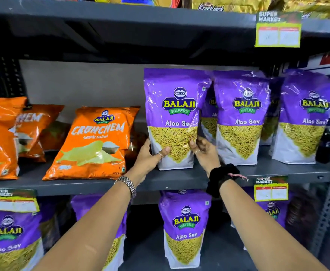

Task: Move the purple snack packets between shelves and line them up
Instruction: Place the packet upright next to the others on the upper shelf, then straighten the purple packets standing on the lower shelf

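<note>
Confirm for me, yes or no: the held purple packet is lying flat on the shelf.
No. The purple packet stands upright on the shelf, held low by the left hand and right hand.

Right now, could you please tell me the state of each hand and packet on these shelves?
Left hand: gripping the held packet's lower left edge.
Right hand: gripping its lower right edge.
Held purple packet: upright, base on the middle shelf.
Neighbouring purple packets: upright, in a row.
Orange packet: leaning back.
Lower-shelf purple packet: upright.
</note>
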The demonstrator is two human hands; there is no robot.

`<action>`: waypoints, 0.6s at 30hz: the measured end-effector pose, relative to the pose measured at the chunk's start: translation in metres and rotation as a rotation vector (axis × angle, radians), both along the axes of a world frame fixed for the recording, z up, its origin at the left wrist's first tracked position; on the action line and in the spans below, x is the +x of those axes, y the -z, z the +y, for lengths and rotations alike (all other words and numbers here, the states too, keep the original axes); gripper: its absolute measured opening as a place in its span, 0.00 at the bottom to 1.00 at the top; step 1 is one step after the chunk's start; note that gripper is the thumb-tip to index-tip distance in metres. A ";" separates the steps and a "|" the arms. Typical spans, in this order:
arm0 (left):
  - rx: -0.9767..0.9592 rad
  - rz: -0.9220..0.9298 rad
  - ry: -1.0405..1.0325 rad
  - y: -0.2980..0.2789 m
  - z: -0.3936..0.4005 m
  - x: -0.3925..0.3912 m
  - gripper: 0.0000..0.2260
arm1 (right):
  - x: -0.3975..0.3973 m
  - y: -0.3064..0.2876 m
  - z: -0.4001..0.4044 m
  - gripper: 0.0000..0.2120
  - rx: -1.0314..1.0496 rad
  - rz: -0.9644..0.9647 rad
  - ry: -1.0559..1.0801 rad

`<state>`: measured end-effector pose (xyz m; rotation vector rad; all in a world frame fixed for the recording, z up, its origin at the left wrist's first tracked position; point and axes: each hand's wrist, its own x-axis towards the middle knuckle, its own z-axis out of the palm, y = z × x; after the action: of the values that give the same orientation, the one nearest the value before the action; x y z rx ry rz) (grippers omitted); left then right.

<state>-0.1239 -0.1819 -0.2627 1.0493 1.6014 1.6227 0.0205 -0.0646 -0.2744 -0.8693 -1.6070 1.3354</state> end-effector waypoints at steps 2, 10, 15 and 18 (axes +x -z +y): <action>0.001 0.007 -0.003 -0.004 -0.002 -0.005 0.24 | -0.005 -0.003 -0.001 0.12 0.005 -0.001 -0.013; 0.035 0.037 -0.012 -0.015 0.002 -0.007 0.24 | -0.009 -0.014 0.005 0.14 0.022 -0.030 -0.004; 0.280 0.150 -0.246 -0.077 0.021 -0.019 0.33 | -0.011 -0.096 0.021 0.19 0.140 0.165 0.092; 0.580 0.251 -0.376 -0.135 0.021 -0.011 0.18 | -0.003 -0.165 0.028 0.14 0.288 0.317 0.065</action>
<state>-0.1344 -0.1606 -0.1274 1.3362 1.5899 2.3842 0.0175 -0.0367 -0.1095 -0.5033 -1.4611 1.0989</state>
